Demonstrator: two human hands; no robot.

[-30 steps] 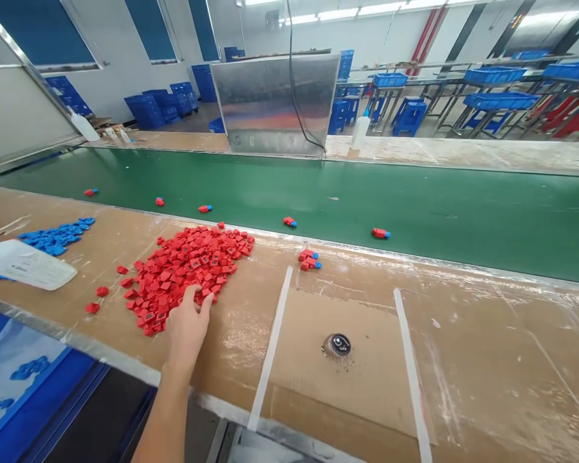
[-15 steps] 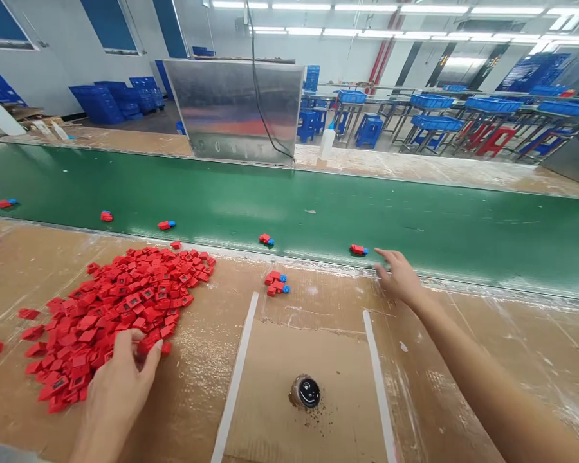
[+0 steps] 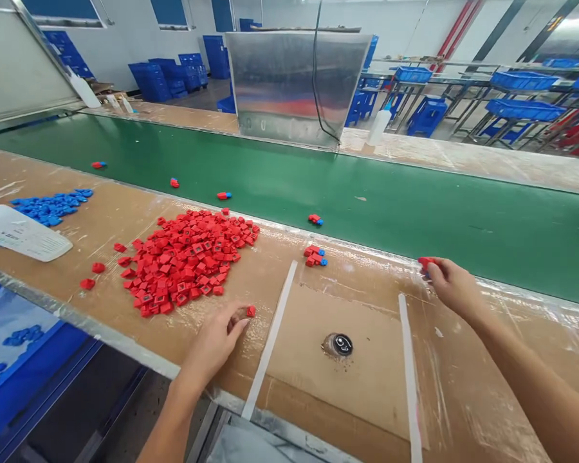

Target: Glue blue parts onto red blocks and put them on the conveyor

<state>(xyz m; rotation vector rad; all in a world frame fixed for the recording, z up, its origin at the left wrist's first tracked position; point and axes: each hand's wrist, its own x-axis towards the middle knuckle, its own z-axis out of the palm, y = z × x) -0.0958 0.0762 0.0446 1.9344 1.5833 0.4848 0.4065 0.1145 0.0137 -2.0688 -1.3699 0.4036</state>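
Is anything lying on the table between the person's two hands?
Only a flat white strip lies between the left hand and the right hand, each pinching a red piece. The round black thing sits nearer the person.

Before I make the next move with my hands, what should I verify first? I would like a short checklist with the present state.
1. Left hand grips single red piece: ok.
2. Right hand grips second red piece at the edge of the green belt: ok.
3. Blue part on that second piece: cannot tell.
4. Round black fixture sits between the white strips: ok.
5. Hands apart, not crossing: ok.
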